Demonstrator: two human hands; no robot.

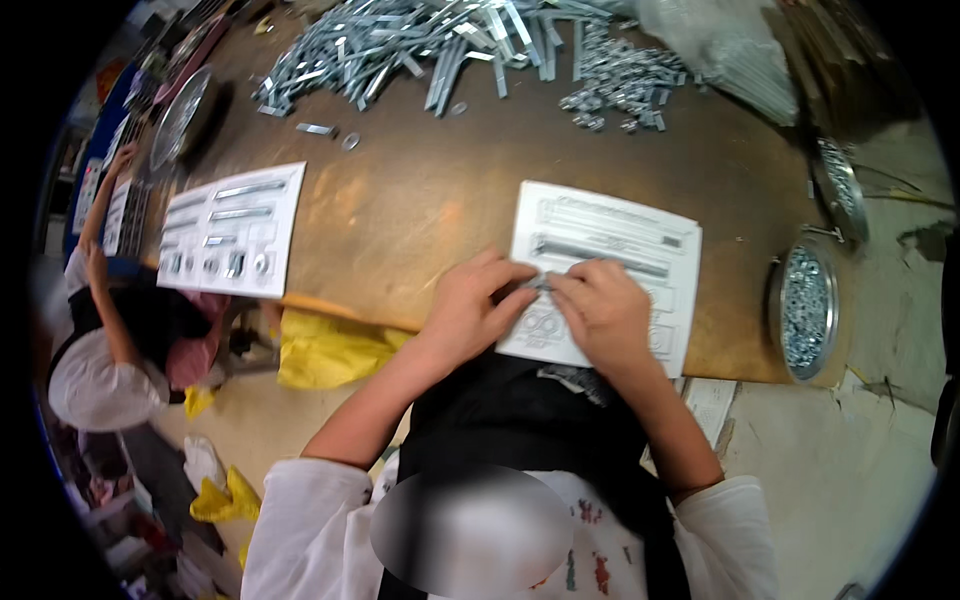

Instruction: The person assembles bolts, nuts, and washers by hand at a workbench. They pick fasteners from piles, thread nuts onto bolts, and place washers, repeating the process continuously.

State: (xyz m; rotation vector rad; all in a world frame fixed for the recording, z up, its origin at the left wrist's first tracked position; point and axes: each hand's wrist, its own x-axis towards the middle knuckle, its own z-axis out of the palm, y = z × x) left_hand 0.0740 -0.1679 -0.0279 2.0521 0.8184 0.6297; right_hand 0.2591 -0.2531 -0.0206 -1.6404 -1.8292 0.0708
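Observation:
My left hand (pixel 470 305) and my right hand (pixel 605 308) meet over a white sheet with printed drawings (pixel 675 290) at the front edge of the table. Between their pinched fingertips is a small grey metal piece (pixel 540 282); its exact kind is too small to make out. Both hands grip it, with the fingers covering most of it. Just beyond them, a long grey metal bar (pixel 600 255) shows along the sheet; whether it lies there or is printed, I cannot tell.
A second sheet (pixel 285 230) with metal parts stands out at left. Piled metal strips (pixel 400 50) and small fittings (pixel 625 75) cover the far side. Bowls of small parts (pixel 806 305) (pixel 845 185) sit at right, another bowl (pixel 182 118) far left. A co-worker (pixel 110 370) is at left.

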